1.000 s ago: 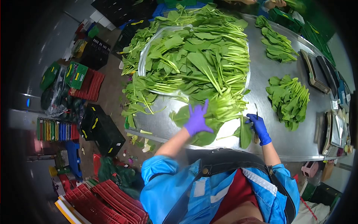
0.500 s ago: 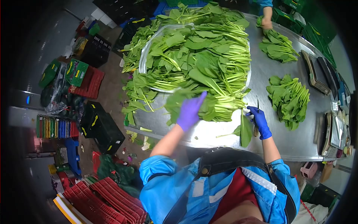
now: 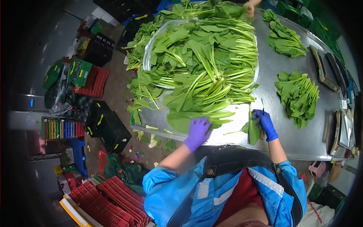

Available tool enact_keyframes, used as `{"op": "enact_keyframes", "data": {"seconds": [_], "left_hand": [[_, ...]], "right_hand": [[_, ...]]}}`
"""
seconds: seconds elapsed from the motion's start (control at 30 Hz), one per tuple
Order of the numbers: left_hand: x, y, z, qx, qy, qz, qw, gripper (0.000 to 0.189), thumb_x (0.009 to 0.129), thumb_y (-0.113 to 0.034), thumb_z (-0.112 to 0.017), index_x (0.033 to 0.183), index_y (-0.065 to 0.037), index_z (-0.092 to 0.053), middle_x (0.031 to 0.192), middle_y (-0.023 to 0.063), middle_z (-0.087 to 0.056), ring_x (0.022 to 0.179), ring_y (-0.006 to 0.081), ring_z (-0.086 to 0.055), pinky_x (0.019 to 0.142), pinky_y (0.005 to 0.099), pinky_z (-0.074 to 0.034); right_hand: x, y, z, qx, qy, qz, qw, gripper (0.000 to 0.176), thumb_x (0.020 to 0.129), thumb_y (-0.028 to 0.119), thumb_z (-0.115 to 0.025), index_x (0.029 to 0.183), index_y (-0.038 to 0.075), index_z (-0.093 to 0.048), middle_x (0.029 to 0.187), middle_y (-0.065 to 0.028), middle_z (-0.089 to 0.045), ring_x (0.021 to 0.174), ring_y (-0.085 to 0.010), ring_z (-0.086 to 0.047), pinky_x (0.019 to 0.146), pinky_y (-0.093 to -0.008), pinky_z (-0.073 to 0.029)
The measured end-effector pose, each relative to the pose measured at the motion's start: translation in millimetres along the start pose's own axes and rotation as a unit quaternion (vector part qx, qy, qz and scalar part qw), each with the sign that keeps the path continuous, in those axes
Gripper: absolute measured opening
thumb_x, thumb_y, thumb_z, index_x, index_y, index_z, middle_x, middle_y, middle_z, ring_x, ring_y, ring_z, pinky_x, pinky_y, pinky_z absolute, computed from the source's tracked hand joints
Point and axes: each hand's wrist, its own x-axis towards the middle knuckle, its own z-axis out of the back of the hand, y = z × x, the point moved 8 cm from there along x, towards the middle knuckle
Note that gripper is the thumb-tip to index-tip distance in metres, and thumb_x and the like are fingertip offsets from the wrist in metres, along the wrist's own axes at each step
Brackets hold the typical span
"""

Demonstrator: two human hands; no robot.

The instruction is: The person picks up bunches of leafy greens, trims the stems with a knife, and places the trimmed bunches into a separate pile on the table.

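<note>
My left hand, in a purple glove, has its fingers curled over a few stalks of leafy greens at the near side of the heap. In a blue glove, my right hand is closed around a knife; its thin blade points away from me and part of the brown handle shows below the fingers. A loose leaf lies just left of that hand. Beyond both hands spreads a large heap of greens, stalks mostly toward the right, with clear plastic around it.
On the metal table, two bunches of greens lie to the right. Scale-like devices line the right edge. A co-worker's hand is at the far end of the heap. Red crates and black crates stand left.
My left hand has moved toward me, and the stalks near it lie differently. My right hand stays nearly in place. The co-worker's hand has shifted left, from a bunch to the heap.
</note>
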Motion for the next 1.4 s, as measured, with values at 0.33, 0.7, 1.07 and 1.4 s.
{"op": "enact_keyframes", "data": {"seconds": [0.33,0.7,1.07,1.4], "left_hand": [[25.0,-67.1,-33.9,-0.094,0.067,-0.188,0.975,0.028,0.077,-0.016,-0.062,0.102,-0.005,-0.058,0.093,0.0123,-0.059,0.085,0.0300,-0.057,0.076,0.0403,-0.046],[77.5,-43.7,-50.9,-0.058,-0.005,-0.086,0.995,0.055,0.070,-0.026,-0.070,0.120,-0.012,-0.052,0.109,0.0103,-0.053,0.103,0.0280,-0.048,0.086,0.0415,-0.038],[86.2,-31.9,-15.7,-0.394,0.061,0.042,0.916,0.035,0.077,-0.008,-0.061,0.111,-0.002,-0.056,0.097,0.0055,-0.059,0.088,0.0167,-0.055,0.080,0.0273,-0.045],[78.1,-64.9,33.5,-0.513,0.088,-0.014,0.854,0.031,0.090,-0.020,-0.054,0.115,0.000,-0.056,0.099,0.0042,-0.058,0.088,0.0109,-0.051,0.077,0.0248,-0.043]], "right_hand": [[-17.5,26.7,-36.7,0.014,0.063,-0.016,0.998,0.032,0.092,0.033,-0.049,0.109,0.010,-0.063,0.083,-0.0002,-0.066,0.068,-0.0064,-0.054,0.055,-0.0196,-0.038],[-65.8,12.8,-72.8,0.232,0.237,-0.112,0.937,0.038,0.092,0.030,-0.042,0.115,0.006,-0.060,0.086,-0.0060,-0.064,0.052,-0.0054,-0.042,0.061,-0.0236,-0.043],[-51.2,42.2,-58.0,-0.034,0.118,0.022,0.992,0.034,0.097,0.029,-0.039,0.115,0.010,-0.061,0.071,-0.0038,-0.062,0.046,-0.0087,-0.047,0.047,-0.0244,-0.042],[-49.8,118.6,-80.6,-0.312,0.008,0.263,0.913,0.022,0.081,0.015,-0.054,0.100,0.009,-0.064,0.076,-0.0199,-0.062,0.072,-0.0384,-0.060,0.064,-0.0432,-0.047]]}}
